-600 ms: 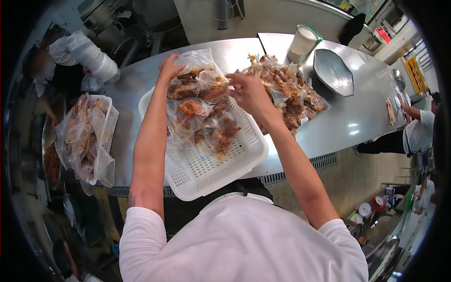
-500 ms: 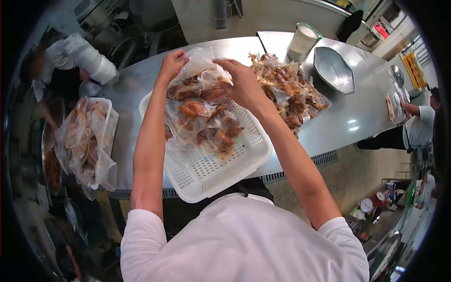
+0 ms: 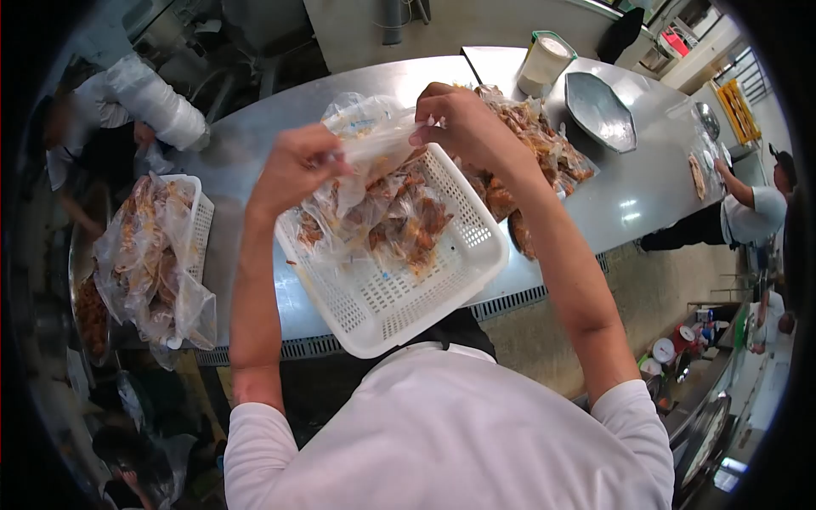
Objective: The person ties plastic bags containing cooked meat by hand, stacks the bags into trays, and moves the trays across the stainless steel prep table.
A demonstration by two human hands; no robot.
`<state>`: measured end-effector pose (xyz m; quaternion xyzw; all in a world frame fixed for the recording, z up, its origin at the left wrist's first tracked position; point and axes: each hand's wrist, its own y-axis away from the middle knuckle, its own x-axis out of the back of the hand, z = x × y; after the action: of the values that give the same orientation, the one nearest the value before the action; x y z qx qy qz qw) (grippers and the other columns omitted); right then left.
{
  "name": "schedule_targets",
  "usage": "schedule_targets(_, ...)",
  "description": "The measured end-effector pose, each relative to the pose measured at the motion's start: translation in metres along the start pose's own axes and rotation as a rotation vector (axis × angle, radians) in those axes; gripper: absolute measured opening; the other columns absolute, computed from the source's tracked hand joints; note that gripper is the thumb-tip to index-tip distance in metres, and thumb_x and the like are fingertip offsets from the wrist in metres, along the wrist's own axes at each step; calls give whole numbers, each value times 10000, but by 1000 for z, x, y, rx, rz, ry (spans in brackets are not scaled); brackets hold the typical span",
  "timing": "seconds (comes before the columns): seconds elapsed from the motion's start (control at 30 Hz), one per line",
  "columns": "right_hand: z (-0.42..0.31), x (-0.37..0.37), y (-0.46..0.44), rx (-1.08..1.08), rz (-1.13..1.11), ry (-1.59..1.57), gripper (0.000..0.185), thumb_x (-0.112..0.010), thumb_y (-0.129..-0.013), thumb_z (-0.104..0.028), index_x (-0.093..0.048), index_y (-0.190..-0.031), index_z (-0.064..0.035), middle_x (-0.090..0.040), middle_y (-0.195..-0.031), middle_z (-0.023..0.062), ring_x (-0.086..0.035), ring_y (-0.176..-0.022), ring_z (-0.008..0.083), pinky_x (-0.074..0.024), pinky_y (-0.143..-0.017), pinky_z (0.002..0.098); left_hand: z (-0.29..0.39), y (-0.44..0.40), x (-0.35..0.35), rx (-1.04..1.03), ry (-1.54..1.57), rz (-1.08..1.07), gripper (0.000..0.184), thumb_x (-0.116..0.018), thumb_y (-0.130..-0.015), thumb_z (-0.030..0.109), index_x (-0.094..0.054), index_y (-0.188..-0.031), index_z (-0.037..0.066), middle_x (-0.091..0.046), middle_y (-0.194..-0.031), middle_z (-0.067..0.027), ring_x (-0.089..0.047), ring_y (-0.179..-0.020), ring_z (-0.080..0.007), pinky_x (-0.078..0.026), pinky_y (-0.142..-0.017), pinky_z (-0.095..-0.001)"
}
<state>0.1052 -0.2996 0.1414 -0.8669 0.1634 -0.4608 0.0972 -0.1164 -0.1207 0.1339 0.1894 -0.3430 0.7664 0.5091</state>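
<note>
Your left hand (image 3: 293, 166) and right hand (image 3: 455, 115) pinch the bag (image 3: 380, 150); it looks soft, maybe slippery: better take its edges.

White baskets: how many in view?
2. The front basket is at the table's near edge, before the person; the left basket is to its left, partly covered by bags. Any under the bags would be hidden.
</note>
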Motion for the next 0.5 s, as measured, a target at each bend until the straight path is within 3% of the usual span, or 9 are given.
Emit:
schedule_targets(0.17,-17,15,7,-81,168,-98,232,-833,-762,-113,-688,-897,7,-640,-957,117,-656,-847,286,-522,-735,405,4,3,7,-80,-68,177,231,-850,-733,52,-714,-916,15,-606,-732,-11,-539,-637,-81,-421,-572,-246)
schedule_targets(0.2,-20,18,10,-33,196,-80,207,-820,-760,-49,-675,-892,18,-664,-967,114,-675,-839,252,-537,-723,368,1,3,-5,102,4,94,300,-862,-711,61,-718,-968,8,-584,-709,-17,-507,-620,-96,-416,-570,-270)
schedule_targets(0.23,-24,16,14,-52,204,-74,207,-820,-760,-49,-675,-892,18,-664,-967,114,-675,-839,252,-537,-723,368,-1,2,-20,156,62,38,326,-857,-710,70,-717,-998,7,-583,-702,-20,-508,-622,-99,-422,-577,-279)
schedule_targets(0.3,-34,2,21,-80,193,-420,153,-792,-779,-16,-681,-880,16,-691,-1000,110,-691,-887,221,-545,-763,338,-5,1,-52,272,169,-67,382,-848,-710,88,-717,-1059,4,-581,-688,-26,-511,-626,-106,-435,-589,-297)
schedule_targets(0.33,-38,-2,24,-104,135,-417,201,-770,-786,6,-682,-967,15,-700,-1114,107,-689,-972,191,-559,-822,322,3,-3,-64,241,215,-104,322,-826,-738,91,-721,-1028,0,-592,-685,-26,-529,-628,-99,-441,-582,-289)
schedule_targets(0.37,-38,-8,30,-106,135,-413,201,-770,-786,6,-682,-967,15,-700,-1114,107,-689,-972,191,-559,-822,322,10,-7,-75,211,260,-138,264,-804,-767,94,-725,-998,-5,-603,-681,-26,-548,-630,-92,-447,-574,-280)
schedule_targets(0.43,-32,-20,46,-17,414,-775,410,-783,-785,-4,-637,-1167,22,-643,-1267,123,-640,-1119,184,-551,-903,327,36,-18,-83,298,256,-82,169,-755,-816,97,-718,-923,-29,-627,-670,-40,-585,-619,-95,-464,-550,-272)
schedule_targets(0.47,-29,-20,60,-20,502,-761,678,-824,-779,-80,-503,-1370,8,-534,-1422,137,-547,-1271,208,-508,-1013,364,42,-22,-86,210,345,2,157,-746,-821,93,-705,-890,-42,-620,-656,-44,-585,-602,-103,-467,-536,-280)
schedule_targets(0.5,-28,-25,74,-18,493,-758,678,-824,-779,-80,-503,-1370,8,-534,-1422,137,-547,-1271,208,-508,-1013,364,49,-27,-89,122,430,93,154,-737,-826,89,-692,-857,-55,-614,-641,-48,-585,-584,-111,-469,-522,-287)
